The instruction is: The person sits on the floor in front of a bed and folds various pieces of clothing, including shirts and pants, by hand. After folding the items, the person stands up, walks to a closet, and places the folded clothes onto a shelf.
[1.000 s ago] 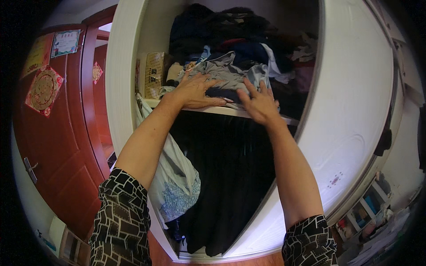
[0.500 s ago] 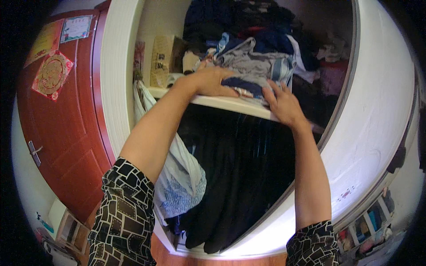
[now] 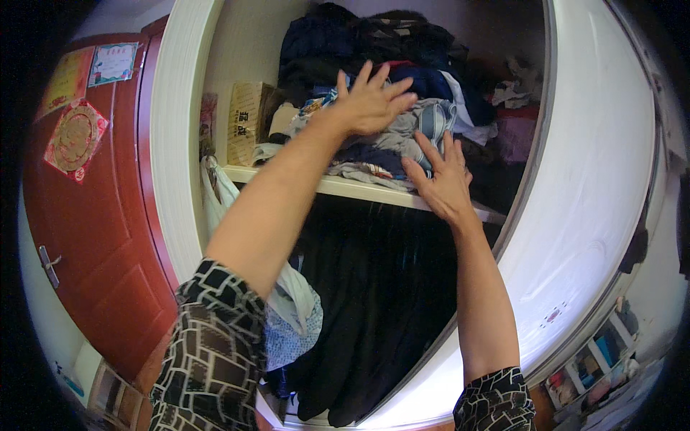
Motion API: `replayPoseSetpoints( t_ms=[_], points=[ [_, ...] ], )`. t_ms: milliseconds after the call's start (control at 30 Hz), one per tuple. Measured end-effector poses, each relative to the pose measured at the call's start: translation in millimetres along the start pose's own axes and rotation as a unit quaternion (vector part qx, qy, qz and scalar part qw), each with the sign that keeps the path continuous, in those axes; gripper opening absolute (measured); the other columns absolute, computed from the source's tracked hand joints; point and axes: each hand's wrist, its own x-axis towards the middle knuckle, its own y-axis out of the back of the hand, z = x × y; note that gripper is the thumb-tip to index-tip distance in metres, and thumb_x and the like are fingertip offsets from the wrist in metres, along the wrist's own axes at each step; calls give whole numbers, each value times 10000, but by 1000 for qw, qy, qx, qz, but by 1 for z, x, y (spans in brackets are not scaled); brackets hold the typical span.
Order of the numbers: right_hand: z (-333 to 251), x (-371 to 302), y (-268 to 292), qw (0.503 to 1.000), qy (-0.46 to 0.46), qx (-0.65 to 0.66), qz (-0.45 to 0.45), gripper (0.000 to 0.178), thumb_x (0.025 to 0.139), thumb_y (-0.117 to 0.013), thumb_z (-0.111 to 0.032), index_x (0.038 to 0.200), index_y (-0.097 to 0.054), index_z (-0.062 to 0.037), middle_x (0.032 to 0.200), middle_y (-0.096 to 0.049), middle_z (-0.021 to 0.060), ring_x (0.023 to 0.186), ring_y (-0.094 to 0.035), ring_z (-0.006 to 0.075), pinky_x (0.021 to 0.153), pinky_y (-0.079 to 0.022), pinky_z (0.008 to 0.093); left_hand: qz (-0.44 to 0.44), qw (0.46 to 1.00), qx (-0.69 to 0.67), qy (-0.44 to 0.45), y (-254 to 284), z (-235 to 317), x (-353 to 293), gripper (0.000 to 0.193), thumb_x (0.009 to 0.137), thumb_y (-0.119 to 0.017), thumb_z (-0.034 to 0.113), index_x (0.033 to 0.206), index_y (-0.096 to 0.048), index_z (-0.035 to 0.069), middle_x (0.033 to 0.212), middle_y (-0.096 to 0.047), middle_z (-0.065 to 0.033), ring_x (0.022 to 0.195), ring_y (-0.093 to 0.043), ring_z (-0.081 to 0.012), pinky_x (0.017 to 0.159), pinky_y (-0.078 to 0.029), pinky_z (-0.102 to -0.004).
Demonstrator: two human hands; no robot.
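A loose heap of clothes fills the wardrobe shelf (image 3: pixel 359 189). At its front lies a crumpled grey garment (image 3: pixel 402 144) with a blue-and-white striped part, beside navy cloth (image 3: pixel 368 155). My left hand (image 3: pixel 370 104) is over the heap with its fingers spread, holding nothing; whether the palm touches the cloth I cannot tell. My right hand (image 3: pixel 445 183) rests at the right front of the pile, fingers stretched out against the grey garment. Dark folded clothes (image 3: pixel 323 36) are stacked behind.
A yellowish cardboard box (image 3: pixel 246 118) stands at the shelf's left end. Below, dark clothes (image 3: pixel 381 287) hang beside a pale patterned cloth bag (image 3: pixel 295 323). To the right is a white sliding door (image 3: pixel 589 179); a red door (image 3: pixel 108 230) is on the left.
My left hand has lifted off the shelf's front edge and moved up and back over the heap, fingers now spread. My right hand stays by the pile's right front. The view has shifted slightly.
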Motion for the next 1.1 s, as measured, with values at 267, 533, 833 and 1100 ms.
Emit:
replayPoseSetpoints(
  t_ms=[267,533,833,1100],
  points=[
    [14,22,1,991,-53,-13,-122,697,868,-388,-635,1455,-325,-265,1515,-182,238,1407,-160,406,1074,-145,624,-257,965,34,48,-66,-5,31,669,894,-229,652,1470,-257,313,1568,-74,-48,1434,34,-346,1067,119,-642],
    [-39,38,7,986,93,-101,96,612,899,-432,-516,1425,-375,-210,1530,-175,186,1417,-134,368,1082,-127,616,-245,967,56,40,-62,-7,10,626,911,-312,525,1469,-286,242,1565,-111,-56,1432,18,-365,1062,97,-664],
    [-14,75,-39,966,-4,-238,-104,438,924,-314,-318,1134,-620,-84,1229,-569,203,1143,-515,410,1033,-360,465,-300,953,-4,50,-52,-4,1,576,896,-311,449,1462,-263,355,1558,-116,-100,1428,-5,-387,1057,80,-676],
    [7,90,-23,990,-11,-122,-66,454,882,-409,-404,1147,-638,-117,1201,-591,160,1153,-520,363,970,-413,481,-237,971,3,31,-53,3,14,532,933,-279,477,1442,-319,328,1546,-175,-93,1412,-87,-420,1050,-16,-707]
  ],
)
